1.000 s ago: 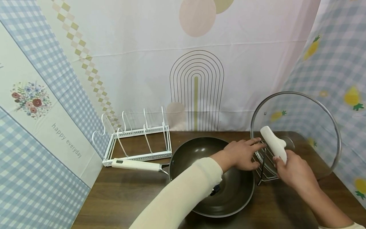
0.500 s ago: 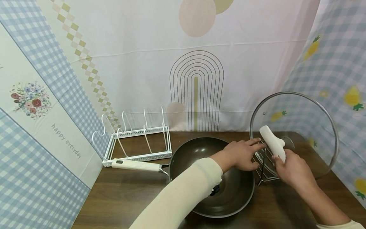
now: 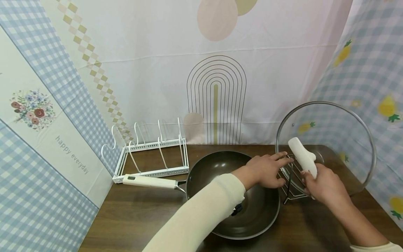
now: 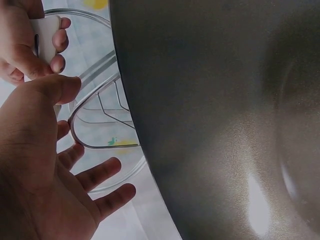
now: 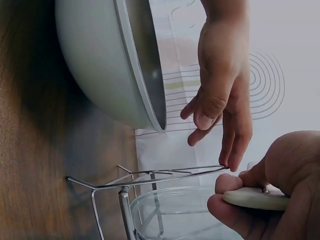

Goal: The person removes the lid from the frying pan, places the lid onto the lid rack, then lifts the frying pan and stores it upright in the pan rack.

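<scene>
**Dark wooden tabletop: lid going into wire stand**

Mid-placement: right hand (image 3: 325, 187) curled round white handle (image 3: 303, 158) of glass lid (image 3: 327, 147), held upright over wire stand (image 3: 291, 183) beside wok (image 3: 233, 196). Left hand (image 3: 266, 170), fingers straight, touching stand's top ring. Next: lower rim between wires. Rim contact hidden, possibly seated already.

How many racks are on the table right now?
2. A white divider rack stands at the back left, behind the wok's handle. A small metal wire rack stands right of the wok, between the left hand and right hand, beside the glass lid.
</scene>
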`<state>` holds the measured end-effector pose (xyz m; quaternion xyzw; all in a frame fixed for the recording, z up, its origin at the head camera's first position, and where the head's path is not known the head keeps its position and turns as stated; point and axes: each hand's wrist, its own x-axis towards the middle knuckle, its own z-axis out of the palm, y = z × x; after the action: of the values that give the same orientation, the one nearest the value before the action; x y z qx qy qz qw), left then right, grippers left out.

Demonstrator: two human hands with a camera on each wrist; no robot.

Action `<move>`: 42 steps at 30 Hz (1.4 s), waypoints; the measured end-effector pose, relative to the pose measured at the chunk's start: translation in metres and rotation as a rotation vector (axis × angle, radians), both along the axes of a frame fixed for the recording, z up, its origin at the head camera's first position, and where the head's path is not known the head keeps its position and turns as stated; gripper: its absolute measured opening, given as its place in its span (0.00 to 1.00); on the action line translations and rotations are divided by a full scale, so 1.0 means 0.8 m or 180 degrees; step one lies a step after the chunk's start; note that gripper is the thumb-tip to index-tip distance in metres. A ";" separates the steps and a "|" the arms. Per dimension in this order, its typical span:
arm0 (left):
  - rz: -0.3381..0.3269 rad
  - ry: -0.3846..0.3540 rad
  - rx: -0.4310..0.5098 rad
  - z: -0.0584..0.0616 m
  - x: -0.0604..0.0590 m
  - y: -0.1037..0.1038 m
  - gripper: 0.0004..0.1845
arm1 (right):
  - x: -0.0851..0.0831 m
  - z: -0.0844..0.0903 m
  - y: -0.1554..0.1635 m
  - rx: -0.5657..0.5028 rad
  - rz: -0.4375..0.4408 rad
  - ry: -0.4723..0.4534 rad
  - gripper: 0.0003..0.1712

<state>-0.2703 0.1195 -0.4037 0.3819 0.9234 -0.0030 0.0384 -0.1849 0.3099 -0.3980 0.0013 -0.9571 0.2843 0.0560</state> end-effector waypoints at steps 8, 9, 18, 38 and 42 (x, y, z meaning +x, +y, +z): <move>0.0009 -0.0071 0.0004 0.001 0.000 0.001 0.41 | -0.004 0.001 0.011 -0.0112 0.0026 -0.0063 0.19; 0.0009 -0.0078 0.0006 0.001 0.000 0.001 0.41 | -0.005 0.002 0.012 -0.0122 0.0026 -0.0093 0.19; -0.0004 -0.0100 -0.0014 0.000 0.000 0.002 0.42 | -0.008 0.001 0.024 -0.0068 0.0017 -0.0170 0.23; 0.0017 -0.0081 -0.0016 0.002 0.002 0.001 0.42 | -0.013 -0.003 0.033 -0.0080 0.0074 -0.0239 0.25; 0.0013 -0.0085 -0.0010 0.002 0.002 0.001 0.42 | -0.013 -0.003 0.032 -0.0097 0.0070 -0.0249 0.25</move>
<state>-0.2688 0.1206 -0.4024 0.3799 0.9236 0.0008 0.0513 -0.1955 0.3355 -0.4004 -0.0002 -0.9540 0.2993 0.0154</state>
